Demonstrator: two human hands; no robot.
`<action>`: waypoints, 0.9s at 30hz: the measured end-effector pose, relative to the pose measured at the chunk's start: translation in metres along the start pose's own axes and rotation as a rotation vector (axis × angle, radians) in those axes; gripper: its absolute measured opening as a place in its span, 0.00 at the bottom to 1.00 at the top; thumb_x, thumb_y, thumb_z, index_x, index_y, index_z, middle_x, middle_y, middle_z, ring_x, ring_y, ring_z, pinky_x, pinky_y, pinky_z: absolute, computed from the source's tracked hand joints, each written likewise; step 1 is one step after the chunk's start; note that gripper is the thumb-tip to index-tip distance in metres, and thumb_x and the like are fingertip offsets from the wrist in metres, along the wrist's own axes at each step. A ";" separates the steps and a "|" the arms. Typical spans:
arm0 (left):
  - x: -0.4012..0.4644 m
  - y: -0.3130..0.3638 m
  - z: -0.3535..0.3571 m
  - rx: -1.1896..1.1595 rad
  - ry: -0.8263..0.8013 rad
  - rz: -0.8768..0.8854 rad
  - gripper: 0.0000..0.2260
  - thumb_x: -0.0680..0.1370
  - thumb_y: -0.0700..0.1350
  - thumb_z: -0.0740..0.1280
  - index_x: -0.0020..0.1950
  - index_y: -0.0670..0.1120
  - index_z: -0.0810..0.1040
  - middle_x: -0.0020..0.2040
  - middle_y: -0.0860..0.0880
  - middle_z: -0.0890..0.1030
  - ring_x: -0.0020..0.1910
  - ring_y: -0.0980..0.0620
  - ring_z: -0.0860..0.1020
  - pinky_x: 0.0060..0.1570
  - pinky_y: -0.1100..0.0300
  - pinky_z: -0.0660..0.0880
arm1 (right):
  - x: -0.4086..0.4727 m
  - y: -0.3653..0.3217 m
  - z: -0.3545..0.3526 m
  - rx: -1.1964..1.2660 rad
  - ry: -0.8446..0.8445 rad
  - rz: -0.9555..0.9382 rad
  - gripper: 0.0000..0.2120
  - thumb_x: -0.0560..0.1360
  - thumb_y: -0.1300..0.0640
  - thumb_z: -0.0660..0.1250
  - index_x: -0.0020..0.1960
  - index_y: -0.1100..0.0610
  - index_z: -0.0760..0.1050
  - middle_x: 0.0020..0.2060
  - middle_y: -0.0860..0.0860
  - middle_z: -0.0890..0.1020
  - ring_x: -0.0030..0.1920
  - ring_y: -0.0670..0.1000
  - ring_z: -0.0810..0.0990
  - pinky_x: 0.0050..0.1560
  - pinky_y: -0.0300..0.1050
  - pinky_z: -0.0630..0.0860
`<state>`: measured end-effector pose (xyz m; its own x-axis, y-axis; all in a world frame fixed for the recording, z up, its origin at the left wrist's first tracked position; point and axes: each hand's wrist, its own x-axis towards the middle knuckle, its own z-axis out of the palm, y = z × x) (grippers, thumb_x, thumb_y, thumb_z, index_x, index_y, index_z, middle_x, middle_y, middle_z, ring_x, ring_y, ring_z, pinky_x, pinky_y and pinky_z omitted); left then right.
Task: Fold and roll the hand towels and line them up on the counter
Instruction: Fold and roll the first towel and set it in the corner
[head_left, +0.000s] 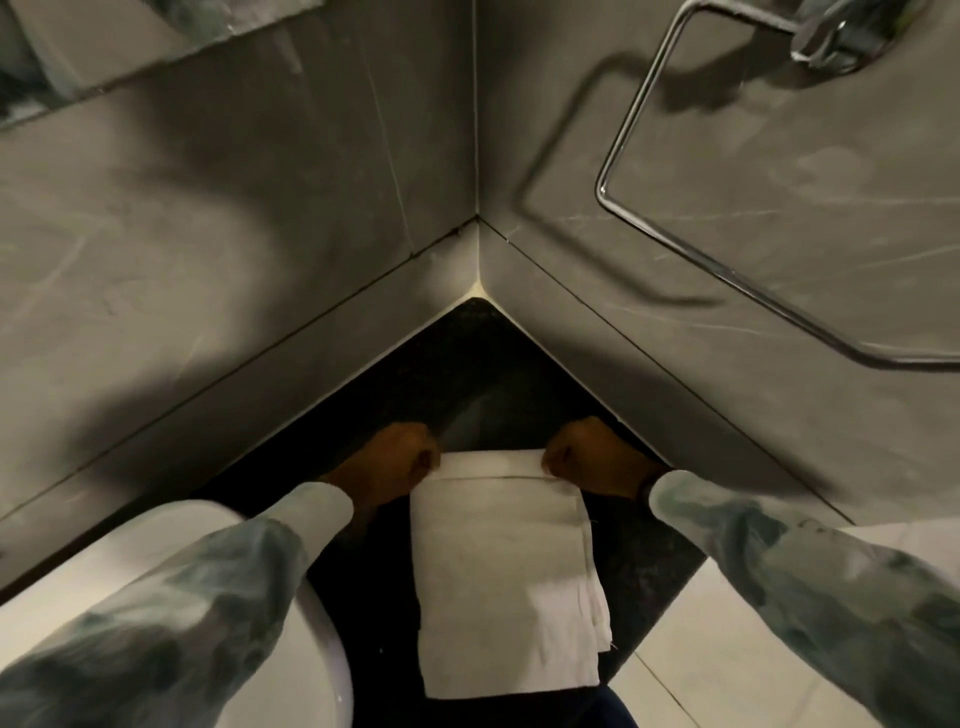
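A white hand towel (506, 577) lies folded into a long strip on the black counter (467, 364), running from the wall corner toward me and hanging past the front edge. Its far end is turned over into a narrow fold. My left hand (400, 457) pinches the far left corner of that fold. My right hand (587, 457) pinches the far right corner. Both hands rest low on the counter with fingers closed on the cloth.
Grey marble walls meet in a corner just beyond the towel. A chrome towel ring (727, 208) hangs on the right wall. A white basin (332, 649) sits at the left under my left sleeve. Pale floor tiles (779, 649) show at the lower right.
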<state>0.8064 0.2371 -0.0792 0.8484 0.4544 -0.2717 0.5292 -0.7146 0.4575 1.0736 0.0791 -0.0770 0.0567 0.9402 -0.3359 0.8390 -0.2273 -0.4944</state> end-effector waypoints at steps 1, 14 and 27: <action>0.003 -0.002 -0.002 -0.045 0.008 -0.043 0.09 0.72 0.40 0.72 0.51 0.44 0.79 0.51 0.45 0.78 0.49 0.48 0.78 0.51 0.58 0.73 | 0.003 -0.002 -0.002 0.018 0.006 0.022 0.08 0.75 0.55 0.71 0.49 0.57 0.85 0.49 0.54 0.85 0.50 0.53 0.82 0.57 0.42 0.77; -0.006 0.001 0.022 0.177 -0.054 -0.025 0.16 0.74 0.43 0.69 0.60 0.44 0.74 0.65 0.42 0.73 0.64 0.42 0.72 0.64 0.52 0.70 | 0.015 -0.016 0.023 -0.406 -0.063 -0.110 0.20 0.74 0.55 0.69 0.65 0.55 0.73 0.68 0.56 0.72 0.66 0.60 0.71 0.67 0.56 0.66; -0.052 0.032 0.024 0.068 0.020 0.001 0.08 0.78 0.41 0.61 0.53 0.40 0.78 0.58 0.39 0.77 0.57 0.41 0.75 0.58 0.49 0.72 | -0.031 -0.019 0.033 -0.268 0.073 -0.301 0.07 0.75 0.56 0.66 0.48 0.59 0.81 0.51 0.56 0.79 0.50 0.57 0.77 0.52 0.53 0.77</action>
<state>0.7802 0.1778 -0.0706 0.8486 0.4640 -0.2540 0.5290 -0.7489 0.3992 1.0382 0.0459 -0.0833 -0.1829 0.9723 -0.1456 0.9347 0.1261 -0.3323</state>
